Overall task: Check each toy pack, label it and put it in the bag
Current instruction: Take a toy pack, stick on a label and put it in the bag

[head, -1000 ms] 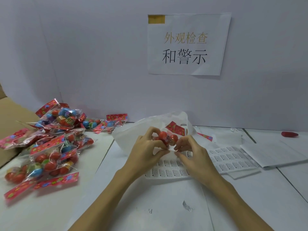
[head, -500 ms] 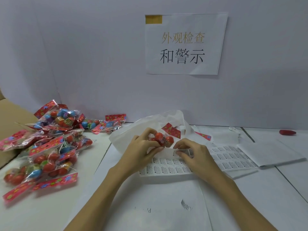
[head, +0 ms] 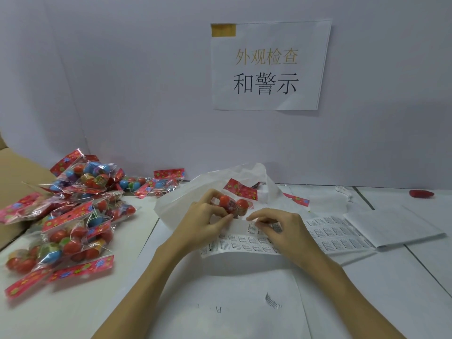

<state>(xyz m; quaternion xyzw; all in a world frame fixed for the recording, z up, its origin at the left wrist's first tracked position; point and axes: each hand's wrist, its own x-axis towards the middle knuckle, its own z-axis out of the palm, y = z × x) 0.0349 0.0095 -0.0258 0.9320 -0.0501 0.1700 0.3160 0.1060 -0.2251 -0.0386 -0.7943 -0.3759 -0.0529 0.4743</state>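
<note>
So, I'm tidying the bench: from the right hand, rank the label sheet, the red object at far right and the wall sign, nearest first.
1. Label sheet, under the right hand.
2. Red object, far right on the table.
3. Wall sign, up behind.

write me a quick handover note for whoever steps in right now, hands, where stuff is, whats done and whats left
Left hand: holds one toy pack just above the label sheet, grip curled round it.
Right hand: fingertips pinching at a label on the sheet's top row, not yet lifted clear.
White bag: lies open behind the hands, with at least one pack's red header showing at it.
Unprocessed pile: on the table to the left.
Spare sheets: to the right.
Done: pack in hand picked up; whether it is checked cannot be told.
Left: peel label, stick it on, bag the pack, then work through the pile.
</note>
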